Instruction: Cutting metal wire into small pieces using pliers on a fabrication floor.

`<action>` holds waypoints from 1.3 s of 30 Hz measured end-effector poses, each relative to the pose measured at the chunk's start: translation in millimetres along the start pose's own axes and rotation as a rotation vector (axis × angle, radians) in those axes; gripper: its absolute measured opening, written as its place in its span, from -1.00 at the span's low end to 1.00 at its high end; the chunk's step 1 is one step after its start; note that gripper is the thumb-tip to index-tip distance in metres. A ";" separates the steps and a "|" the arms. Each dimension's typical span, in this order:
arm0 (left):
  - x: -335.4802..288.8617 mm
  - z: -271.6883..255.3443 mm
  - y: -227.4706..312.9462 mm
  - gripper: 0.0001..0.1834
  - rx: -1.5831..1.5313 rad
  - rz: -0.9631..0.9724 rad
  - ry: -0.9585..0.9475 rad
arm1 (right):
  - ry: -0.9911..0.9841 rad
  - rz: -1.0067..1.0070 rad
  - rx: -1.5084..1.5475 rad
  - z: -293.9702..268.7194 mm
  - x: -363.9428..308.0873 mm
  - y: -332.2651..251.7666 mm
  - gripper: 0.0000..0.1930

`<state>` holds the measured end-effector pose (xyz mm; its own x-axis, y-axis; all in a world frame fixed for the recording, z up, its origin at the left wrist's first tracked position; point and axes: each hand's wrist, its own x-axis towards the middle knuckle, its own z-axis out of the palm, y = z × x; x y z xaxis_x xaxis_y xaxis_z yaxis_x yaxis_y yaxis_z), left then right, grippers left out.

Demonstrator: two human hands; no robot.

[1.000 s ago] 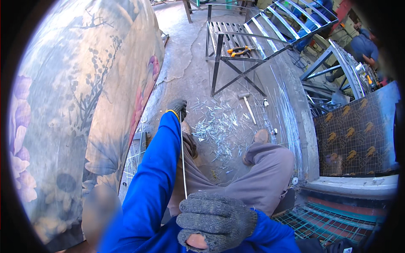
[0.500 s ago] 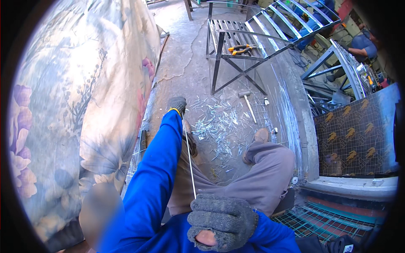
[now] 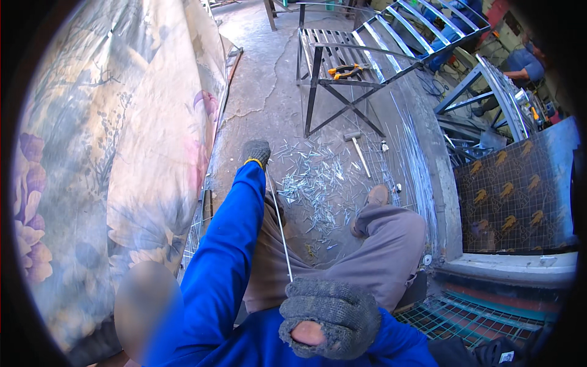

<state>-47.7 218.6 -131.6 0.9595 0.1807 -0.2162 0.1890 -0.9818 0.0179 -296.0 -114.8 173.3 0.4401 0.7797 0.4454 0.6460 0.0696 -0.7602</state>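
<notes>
A thin, straight metal rod (image 3: 280, 226) runs between my two hands, above my lap and shins. My right hand (image 3: 330, 318), in a dark grey knit glove, is closed in a fist around its near end, close to my belly. Bare skin shows through a hole in that glove. Stretched far forward, my left hand (image 3: 256, 153) wears a matching glove with a yellow cuff edge. It is at the rod's far end and appears closed on it, though its fingers are mostly hidden. Many short cut metal pieces (image 3: 321, 183) lie scattered on the floor beyond my knees.
A hammer (image 3: 357, 153) lies right of the cut pieces, beside long thin rods (image 3: 422, 183). Orange-handled pliers (image 3: 346, 71) rest on a slatted metal chair frame (image 3: 324, 46). A flowered cloth (image 3: 153, 147) hangs at left. Another person (image 3: 524, 64) is at the far right.
My right hand has shifted slightly to the right, bringing the rod's near end with it. My left hand stays nearly in place at the far end.
</notes>
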 end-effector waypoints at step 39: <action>18.5 50.9 4.3 -0.76 -1.473 -0.216 0.005 | 0.101 0.049 0.134 -24.3 5.9 -5.9 -0.44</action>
<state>-39.7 214.8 -185.2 0.8862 0.3147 -0.3399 0.3573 0.0027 0.9340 -282.0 -125.8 191.9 0.5340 0.7182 0.4462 0.5362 0.1204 -0.8355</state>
